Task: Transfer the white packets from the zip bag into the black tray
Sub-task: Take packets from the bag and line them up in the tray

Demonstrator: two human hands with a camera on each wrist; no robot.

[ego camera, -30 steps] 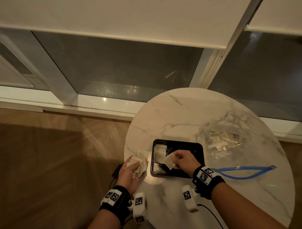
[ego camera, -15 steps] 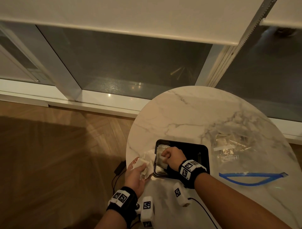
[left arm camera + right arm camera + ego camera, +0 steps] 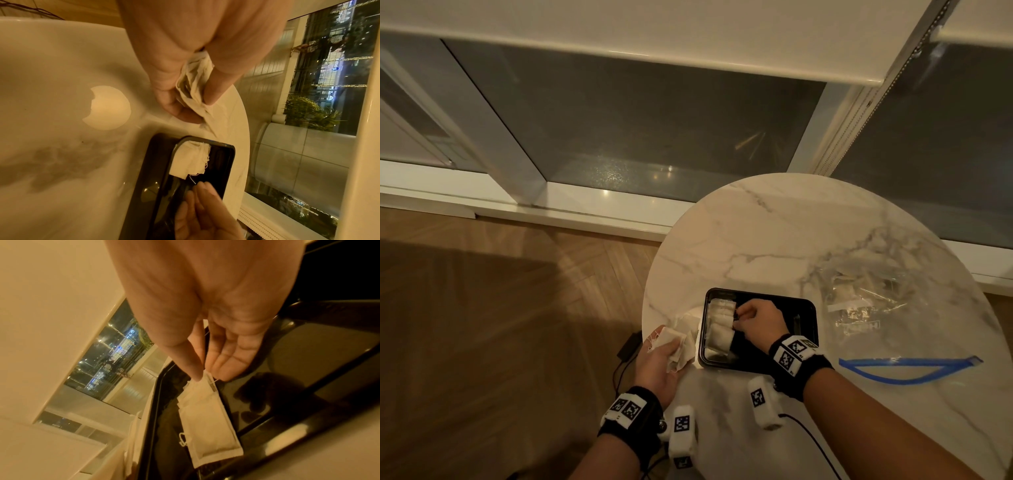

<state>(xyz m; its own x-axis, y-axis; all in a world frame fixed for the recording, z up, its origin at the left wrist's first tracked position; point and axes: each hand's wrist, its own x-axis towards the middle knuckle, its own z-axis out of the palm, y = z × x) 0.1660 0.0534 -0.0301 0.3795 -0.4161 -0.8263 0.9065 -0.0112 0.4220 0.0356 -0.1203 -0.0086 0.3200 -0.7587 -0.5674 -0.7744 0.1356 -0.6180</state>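
Note:
A black tray (image 3: 774,296) sits on the round marble table (image 3: 774,240). Several white packets (image 3: 719,322) lie in the tray's left end. My right hand (image 3: 738,313) is inside the tray; in the right wrist view thumb and forefinger pinch the top edge of a white packet (image 3: 207,423) lying on the others. My left hand (image 3: 674,346) grips a bunch of white packets (image 3: 195,84) at the table's left edge, just left of the tray (image 3: 160,162). The clear zip bag (image 3: 866,301) with its blue zip (image 3: 907,368) lies to the tray's right, some packets inside.
The table's rim runs right beside my left hand, with wooden floor below. A black adapter (image 3: 628,347) and its cable lie on the floor under that edge. Window frames and a sill stand behind the table. Bare marble (image 3: 739,411) lies in front of the tray.
My right hand carried a packet from above the tray's near left corner down onto the packets at the tray's left end. The left hand kept its bunch and barely moved.

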